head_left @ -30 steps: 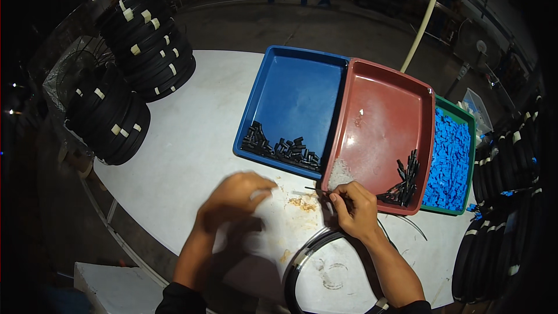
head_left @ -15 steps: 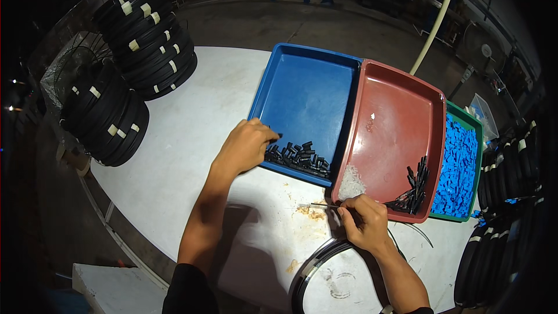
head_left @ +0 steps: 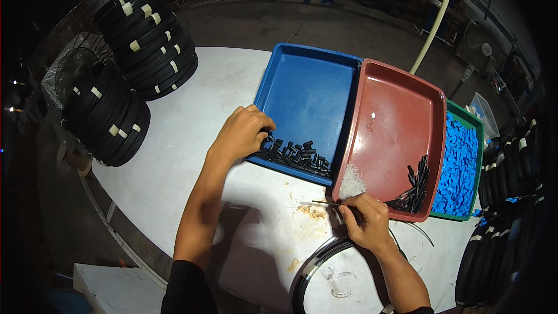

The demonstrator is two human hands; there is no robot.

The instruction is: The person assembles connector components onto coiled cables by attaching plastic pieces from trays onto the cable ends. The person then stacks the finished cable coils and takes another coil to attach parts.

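My left hand (head_left: pixel 243 132) is over the near left corner of the blue tray (head_left: pixel 310 51), fingers bent inward. A short black tube piece (head_left: pixel 267 134) shows at its fingertips, partly hidden. Beside those fingers lies a pile of similar short black pieces (head_left: pixel 305 154) along the tray's near edge. In front of the red tray (head_left: pixel 401 74), my right hand (head_left: pixel 366 221) pinches a thin black cable (head_left: pixel 325 202), whose end points left above the table. A coil of black cable (head_left: pixel 305 267) rests on the table below this hand.
The red tray holds clear small pieces (head_left: pixel 351 181) and slim black parts (head_left: pixel 414 189). Beyond it, a green tray (head_left: pixel 478 139) is full of blue pieces (head_left: pixel 456 168). Black cable coils (head_left: pixel 154 46) stand stacked at the left of the white table (head_left: pixel 226 78); more coils (head_left: pixel 494 256) are at right.
My left hand has shifted slightly left and away from me along the blue tray's edge, its fingers curling in more. My right hand stays in place with the cable.
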